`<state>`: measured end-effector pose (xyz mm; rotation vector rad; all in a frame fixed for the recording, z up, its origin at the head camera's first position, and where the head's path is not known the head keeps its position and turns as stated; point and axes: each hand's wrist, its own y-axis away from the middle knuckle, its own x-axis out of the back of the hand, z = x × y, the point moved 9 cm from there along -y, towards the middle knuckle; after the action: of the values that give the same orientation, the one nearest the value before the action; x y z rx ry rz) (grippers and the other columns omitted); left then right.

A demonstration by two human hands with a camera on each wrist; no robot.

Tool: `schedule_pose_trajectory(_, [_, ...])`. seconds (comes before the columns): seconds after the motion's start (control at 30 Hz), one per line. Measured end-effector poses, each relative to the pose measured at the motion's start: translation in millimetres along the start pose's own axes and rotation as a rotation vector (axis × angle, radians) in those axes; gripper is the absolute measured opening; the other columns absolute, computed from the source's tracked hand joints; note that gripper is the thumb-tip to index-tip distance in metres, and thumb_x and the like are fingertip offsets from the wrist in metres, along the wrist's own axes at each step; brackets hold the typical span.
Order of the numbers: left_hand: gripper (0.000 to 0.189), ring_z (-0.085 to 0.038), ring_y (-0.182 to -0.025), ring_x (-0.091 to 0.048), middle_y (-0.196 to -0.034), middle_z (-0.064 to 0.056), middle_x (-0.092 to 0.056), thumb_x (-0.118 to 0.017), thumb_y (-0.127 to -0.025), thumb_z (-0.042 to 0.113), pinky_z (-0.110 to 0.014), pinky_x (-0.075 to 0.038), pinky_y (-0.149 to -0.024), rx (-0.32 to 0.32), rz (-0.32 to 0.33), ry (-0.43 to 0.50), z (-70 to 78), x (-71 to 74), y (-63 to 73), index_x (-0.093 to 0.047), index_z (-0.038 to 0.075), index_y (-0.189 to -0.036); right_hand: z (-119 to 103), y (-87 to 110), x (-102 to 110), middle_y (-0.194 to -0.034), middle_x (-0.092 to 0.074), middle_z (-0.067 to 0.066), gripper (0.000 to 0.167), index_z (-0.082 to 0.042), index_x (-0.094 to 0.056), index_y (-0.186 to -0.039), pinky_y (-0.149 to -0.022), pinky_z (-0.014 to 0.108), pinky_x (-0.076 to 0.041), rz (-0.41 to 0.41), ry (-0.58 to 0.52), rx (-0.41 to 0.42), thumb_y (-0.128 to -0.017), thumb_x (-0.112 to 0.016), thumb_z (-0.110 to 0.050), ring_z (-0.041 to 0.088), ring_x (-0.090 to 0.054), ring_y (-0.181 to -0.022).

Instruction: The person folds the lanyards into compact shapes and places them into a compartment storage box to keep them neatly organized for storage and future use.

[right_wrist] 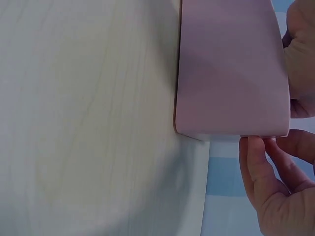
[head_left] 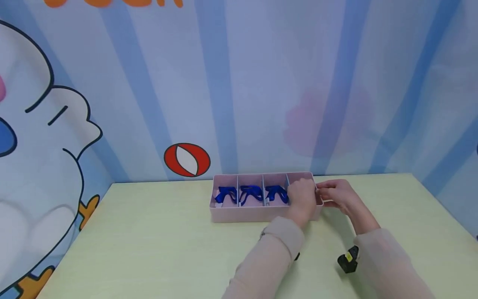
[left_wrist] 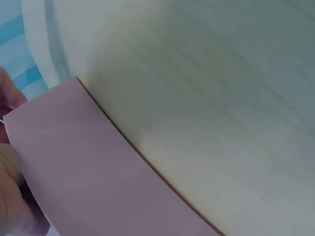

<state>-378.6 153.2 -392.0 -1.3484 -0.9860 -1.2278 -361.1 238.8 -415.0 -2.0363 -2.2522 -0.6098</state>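
Note:
A long pink box (head_left: 249, 214) with dividers stands toward the back of the table. Three of its compartments each hold a blue, curved, looped item (head_left: 251, 194), with small white bits beside some. My left hand (head_left: 303, 198) reaches down into the rightmost compartment from above. Its fingers are hidden behind the front wall, and I cannot tell whether they hold anything. At the box's right end, my right hand (head_left: 341, 194) touches the outer end wall with extended fingertips, right at the rim. The right wrist view shows these fingers (right_wrist: 261, 169) against the end wall.
Black wrist gear with a yellow mark (head_left: 348, 259) sits beneath the right sleeve. The pale wooden table (head_left: 149, 241) stretches to both sides of the box. Directly behind it rises a printed striped backdrop (head_left: 257, 91) with cartoon figures.

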Motion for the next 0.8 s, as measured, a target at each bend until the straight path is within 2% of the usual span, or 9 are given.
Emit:
schedule_pose_trajectory(0.23, [0.013, -0.006, -0.082, -0.062, -0.093, 0.012, -0.068, -0.059, -0.09, 0.027, -0.025, -0.049, -0.059, -0.006, -0.109, -0.004, 1.1, -5.1, -2.2, -0.071, 0.032, -0.092, -1, -1.4, 3, -0.093, -0.065, 0.003, 0.044, 0.013, -0.044, -0.13, -0.071, 0.031, -0.056, -0.02, 0.021, -0.026, -0.092, -0.052, -0.008, 0.009, -0.062, -0.076])
schedule_pose_trajectory(0.4, [0.016, -0.006, -0.084, -0.061, -0.095, 0.013, -0.068, -0.057, -0.091, 0.026, -0.024, -0.048, -0.06, -0.022, -0.153, -0.045, -2.7, -9.9, 0.1, -0.07, 0.032, -0.096, 2, -4.2, -2, -0.093, -0.065, 0.005, 0.042, 0.013, -0.046, -0.128, -0.073, 0.032, -0.055, -0.021, 0.012, -0.04, -0.091, -0.053, -0.007, 0.012, -0.063, -0.078])
schedule_pose_trajectory(0.67, [0.016, -0.007, -0.081, -0.062, -0.093, 0.01, -0.068, -0.056, -0.092, 0.024, -0.024, -0.048, -0.06, -0.038, -0.131, -0.025, -2.8, -7.7, -0.5, -0.071, 0.03, -0.095, 4, -4.7, 0, -0.108, -0.062, 0.017, 0.042, 0.011, -0.047, -0.129, -0.075, 0.034, -0.055, 0.0, 0.027, -0.061, -0.091, -0.053, -0.007, 0.014, -0.062, -0.082])
schedule_pose_trajectory(0.8, [0.016, -0.008, -0.081, -0.063, -0.093, 0.01, -0.069, -0.057, -0.092, 0.023, -0.025, -0.049, -0.06, -0.034, -0.117, -0.008, -1.2, -7.8, -1.5, -0.071, 0.03, -0.095, 6, -5.0, 3, -0.11, -0.062, 0.018, 0.042, 0.011, -0.047, -0.129, -0.075, 0.034, -0.055, 0.013, 0.01, -0.079, -0.091, -0.053, -0.006, 0.015, -0.062, -0.082])
